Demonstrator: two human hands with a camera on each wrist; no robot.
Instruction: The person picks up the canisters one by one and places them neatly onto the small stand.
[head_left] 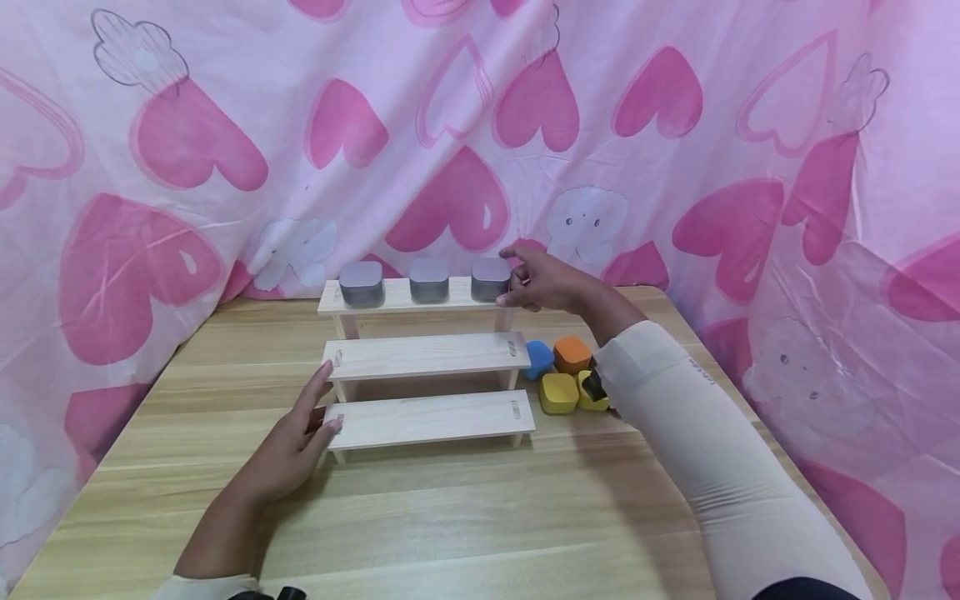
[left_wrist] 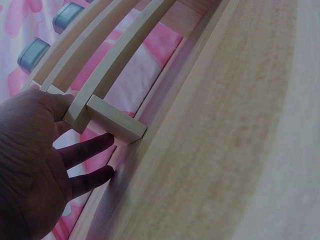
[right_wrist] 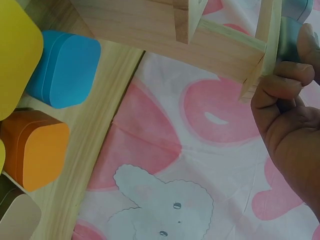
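A three-tier pale wooden stand [head_left: 427, 357] rests on the table. Three grey rounded-square blocks [head_left: 429, 281] sit in a row on its top tier. At the right end, my right hand [head_left: 551, 282] pinches the right grey block [head_left: 490, 280], index finger at its far corner and thumb at its near one. My left hand [head_left: 288, 450] touches the stand's left side, thumb on the bottom tier's end and index finger reaching to the middle tier. In the left wrist view, two other fingers [left_wrist: 87, 150] of this hand extend loosely below the bottom tier.
Right of the stand lie a blue block [head_left: 538, 359], an orange block [head_left: 572, 354] and two yellow blocks [head_left: 558, 393], partly under my right forearm. A pale block [right_wrist: 20, 217] shows in the right wrist view. Pink heart-patterned cloth [head_left: 450, 200] hangs behind and beside the table [head_left: 450, 517].
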